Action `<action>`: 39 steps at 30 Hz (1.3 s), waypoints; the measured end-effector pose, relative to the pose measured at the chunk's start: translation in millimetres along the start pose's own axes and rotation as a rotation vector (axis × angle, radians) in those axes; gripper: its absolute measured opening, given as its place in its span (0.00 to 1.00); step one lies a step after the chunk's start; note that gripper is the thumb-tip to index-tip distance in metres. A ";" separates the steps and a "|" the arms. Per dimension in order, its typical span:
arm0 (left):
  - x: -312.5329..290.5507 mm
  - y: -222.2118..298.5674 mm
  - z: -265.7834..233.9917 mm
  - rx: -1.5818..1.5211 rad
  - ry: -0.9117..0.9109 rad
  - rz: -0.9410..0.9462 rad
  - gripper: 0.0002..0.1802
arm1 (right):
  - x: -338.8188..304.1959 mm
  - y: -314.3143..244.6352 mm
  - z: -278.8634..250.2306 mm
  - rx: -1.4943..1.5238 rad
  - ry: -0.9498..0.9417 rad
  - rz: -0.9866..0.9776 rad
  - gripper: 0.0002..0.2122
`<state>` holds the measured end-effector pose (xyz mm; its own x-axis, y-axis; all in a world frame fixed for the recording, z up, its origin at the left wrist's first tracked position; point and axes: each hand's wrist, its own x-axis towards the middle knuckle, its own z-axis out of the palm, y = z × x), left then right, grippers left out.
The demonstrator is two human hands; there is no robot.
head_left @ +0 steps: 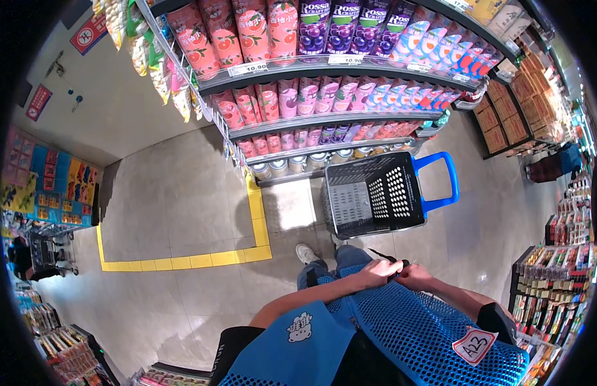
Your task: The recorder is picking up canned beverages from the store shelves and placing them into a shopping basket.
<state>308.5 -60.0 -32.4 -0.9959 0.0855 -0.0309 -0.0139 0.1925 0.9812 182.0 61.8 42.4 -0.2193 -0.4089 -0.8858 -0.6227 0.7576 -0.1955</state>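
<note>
Blue mesh vest fills the lower edge; at its upper hem the left hand and right hand meet, both closed on a thin black object. Ahead, on the floor beside the shelves, stands a black basket with a blue handle.

Bright overhead store light is glaring off the glossy grey tiled floor; fisheye distortion is bending the drink shelves, and dark vignetting is ringing the edges.

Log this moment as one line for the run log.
left hand: closed on dark handle | right hand: on same handle | shopping basket: on floor ahead, empty | drink shelves: behind basket
</note>
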 end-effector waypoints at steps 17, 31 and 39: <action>9.3 -6.4 1.6 0.297 0.014 0.099 0.17 | 27.4 -12.7 17.6 -0.172 0.309 -0.126 0.16; 64.6 5.9 -9.7 0.147 -0.084 -0.005 0.10 | 53.3 37.7 1.5 0.071 0.412 -0.090 0.17; 106.9 4.3 -23.3 -0.144 -0.216 -0.232 0.12 | 43.7 83.1 -10.4 0.333 0.271 -0.188 0.28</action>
<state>199.9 -72.9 -26.9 -0.9231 0.2632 -0.2805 -0.2653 0.0925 0.9597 112.8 101.6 -8.2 -0.3417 -0.6396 -0.6886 -0.4049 0.7614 -0.5063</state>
